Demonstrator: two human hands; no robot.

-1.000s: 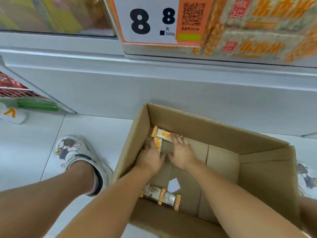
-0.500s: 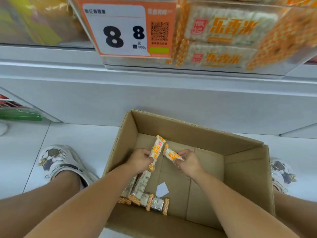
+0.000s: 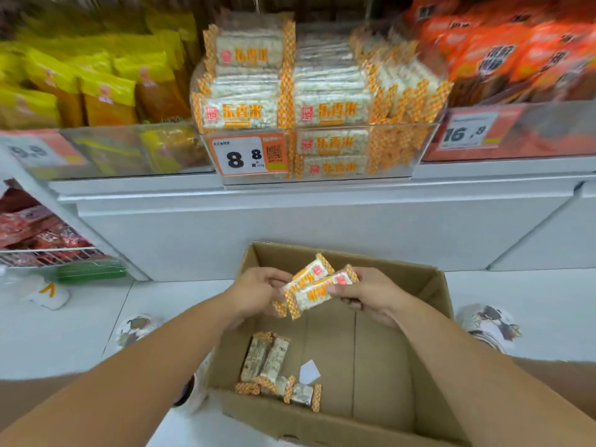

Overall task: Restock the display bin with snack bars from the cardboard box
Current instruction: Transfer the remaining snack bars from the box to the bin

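An open cardboard box stands on the white floor in front of me. Above its far half, my left hand and my right hand together hold two snack bars in white wrappers with orange checkered ends, side by side and tilted. Several more bars lie at the box's near left corner, beside a small white paper scrap. The clear display bin, piled high with the same bars, sits on the white shelf above the box and carries an orange "8.8" price tag.
Yellow snack bags fill the bin to the left, orange-red bags the bin to the right. A wire rack of red packs stands at the left. My patterned shoes flank the box on the floor.
My hands lifted two bars off the box floor and brought them together above it. The view tilted up, so the display bin and shelf now show.
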